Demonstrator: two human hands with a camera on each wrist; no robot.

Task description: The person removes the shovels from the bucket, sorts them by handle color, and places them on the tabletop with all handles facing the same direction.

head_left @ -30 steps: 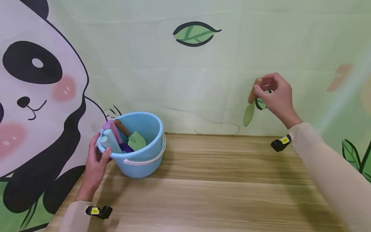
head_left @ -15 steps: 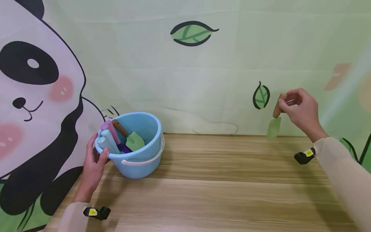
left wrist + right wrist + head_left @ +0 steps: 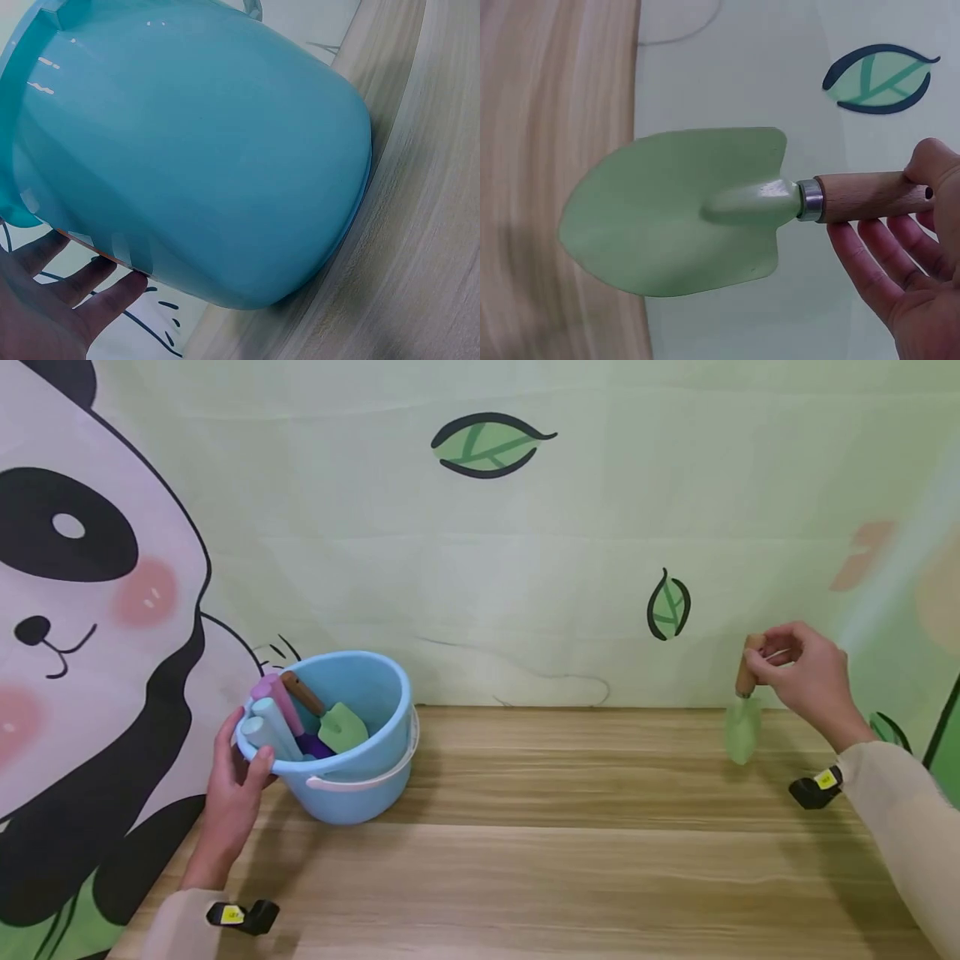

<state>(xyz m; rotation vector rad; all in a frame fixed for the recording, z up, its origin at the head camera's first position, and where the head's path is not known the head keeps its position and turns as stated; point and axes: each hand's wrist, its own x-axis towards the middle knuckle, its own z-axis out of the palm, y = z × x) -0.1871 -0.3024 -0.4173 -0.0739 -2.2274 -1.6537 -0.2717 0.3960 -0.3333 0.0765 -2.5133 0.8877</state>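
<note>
At the right, my right hand pinches the wooden handle of a hand trowel between thumb and fingers. Its pale green blade points down, close over the table, and a metal collar joins blade to handle. My left hand grips the near left side of a light blue bucket, thumb at the rim and fingers along the outer wall. Inside lean a green trowel with a brown handle, a pink-purple handled tool and two light blue handles; their lower ends are hidden.
The wood-grain table runs up to a pale green backdrop cloth printed with leaves and a large panda. A white bail handle hangs along the bucket's front. Each wrist carries a small black camera.
My right hand has carried the trowel right and down from in front of the backdrop to low over the table. The left hand stays on the bucket; the view has shifted slightly.
</note>
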